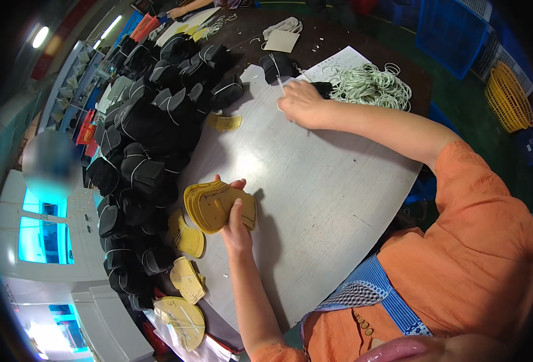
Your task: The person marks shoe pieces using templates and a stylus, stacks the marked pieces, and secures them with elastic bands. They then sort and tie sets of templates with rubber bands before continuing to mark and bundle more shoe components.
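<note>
Stack of yellow pieces (213,208) is hanging over the desk (320,193) in my head view, the left hand (237,236) clasping it; the right hand (305,105) is curling beside a black bundle (271,69), and I'm unable to tell whether it's pinching the pale cord (281,85).

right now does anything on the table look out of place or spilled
Slightly: some yellow material lies near the black bundles, apart from the yellow stacks closer to the person, so it looks stray. Pale green loops lie in a loose, untidy tangle by the right forearm.
</note>
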A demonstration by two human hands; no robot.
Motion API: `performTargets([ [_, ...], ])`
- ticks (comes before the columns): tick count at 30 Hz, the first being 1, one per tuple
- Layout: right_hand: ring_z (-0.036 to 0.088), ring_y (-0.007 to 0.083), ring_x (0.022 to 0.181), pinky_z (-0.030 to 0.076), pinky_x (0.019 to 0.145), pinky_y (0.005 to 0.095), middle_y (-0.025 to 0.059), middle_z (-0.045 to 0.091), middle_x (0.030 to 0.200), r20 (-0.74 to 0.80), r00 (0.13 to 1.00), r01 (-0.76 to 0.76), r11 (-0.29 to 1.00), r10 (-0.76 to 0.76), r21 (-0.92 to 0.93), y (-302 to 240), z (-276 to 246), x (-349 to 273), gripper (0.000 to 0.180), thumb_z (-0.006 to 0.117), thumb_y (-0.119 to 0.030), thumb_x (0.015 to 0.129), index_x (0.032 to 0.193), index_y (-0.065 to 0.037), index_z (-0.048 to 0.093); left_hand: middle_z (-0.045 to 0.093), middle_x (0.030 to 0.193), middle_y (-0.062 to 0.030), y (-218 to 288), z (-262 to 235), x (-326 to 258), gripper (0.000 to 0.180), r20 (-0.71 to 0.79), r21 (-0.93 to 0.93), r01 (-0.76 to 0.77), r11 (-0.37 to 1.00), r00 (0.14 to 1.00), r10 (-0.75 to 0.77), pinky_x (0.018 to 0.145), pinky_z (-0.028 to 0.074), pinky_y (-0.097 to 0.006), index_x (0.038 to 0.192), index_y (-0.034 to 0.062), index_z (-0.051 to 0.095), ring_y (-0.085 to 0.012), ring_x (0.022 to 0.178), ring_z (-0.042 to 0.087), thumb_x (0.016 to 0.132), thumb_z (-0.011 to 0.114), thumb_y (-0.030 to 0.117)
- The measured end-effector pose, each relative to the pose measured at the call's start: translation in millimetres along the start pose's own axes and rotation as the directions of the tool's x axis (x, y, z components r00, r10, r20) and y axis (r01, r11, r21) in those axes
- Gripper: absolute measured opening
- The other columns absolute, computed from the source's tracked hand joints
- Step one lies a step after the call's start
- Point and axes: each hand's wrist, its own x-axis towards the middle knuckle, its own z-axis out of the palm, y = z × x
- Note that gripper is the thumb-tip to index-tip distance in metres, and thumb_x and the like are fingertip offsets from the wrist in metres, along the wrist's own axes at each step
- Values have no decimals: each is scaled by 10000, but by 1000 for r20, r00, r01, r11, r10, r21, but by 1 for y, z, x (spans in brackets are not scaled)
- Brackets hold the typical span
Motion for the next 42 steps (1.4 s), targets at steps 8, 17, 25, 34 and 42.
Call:
performTargets([
  [8, 674, 238, 704, 518, 651, 376, 93, 629, 825, 1, 999, 31, 743, -43, 668, -14, -32, -9, 85, 601, -70, 830, 857, -16, 542, 588, 1143, -154, 15, 19, 7, 685, 15, -379, 186, 907, 981, -195, 891, 542, -463, 1519, 169, 290, -280, 997, 631, 892, 565, 122],
  [17, 582, 102, 635, 503, 587, 274, 39, 642, 855, 177, 976, -148, 210, -125, 966, -84, -51, -51, 104, 588, -72, 893, 981, -31, 625, 508, 1317, -169, 21, 18, -33, 718, 285, -516, 389, 763, 918, -276, 880, 508, -531, 1483, 148, 346, -297, 1028, 585, 843, 670, 182],
  [25, 537, 59, 582, 447, 508, 226, 37, 705, 850, 135, 987, -133, 34, -81, 991, -103, -90, -95, 130, 644, -74, 864, 980, -34, 685, 498, 1320, -177, 36, 29, -44, 619, 379, -559, 409, 721, 900, -216, 792, 570, -538, 1328, 136, 472, -325, 915, 633, 749, 691, 141],
  [34, 463, 31, 643, 378, 558, 195, -40, 589, 749, 224, 928, -247, -41, -297, 968, -106, -39, -114, 208, 692, -273, 935, 966, -68, 696, 605, 1098, -265, 58, 19, -41, 706, 764, -315, 391, 865, 645, -13, 803, 554, -502, 1492, 167, 419, -365, 900, 646, 823, 640, 122],
  [42, 593, 134, 699, 477, 647, 287, 17, 629, 810, -304, 896, 340, 59, -324, 938, -131, -97, -149, 314, 670, -316, 935, 1128, -69, 683, 675, 907, -216, 57, 3, -26, 633, 392, 887, -310, 343, 897, -204, 739, 516, -437, 1420, 22, 327, -418, 845, 665, 881, 652, 90],
])
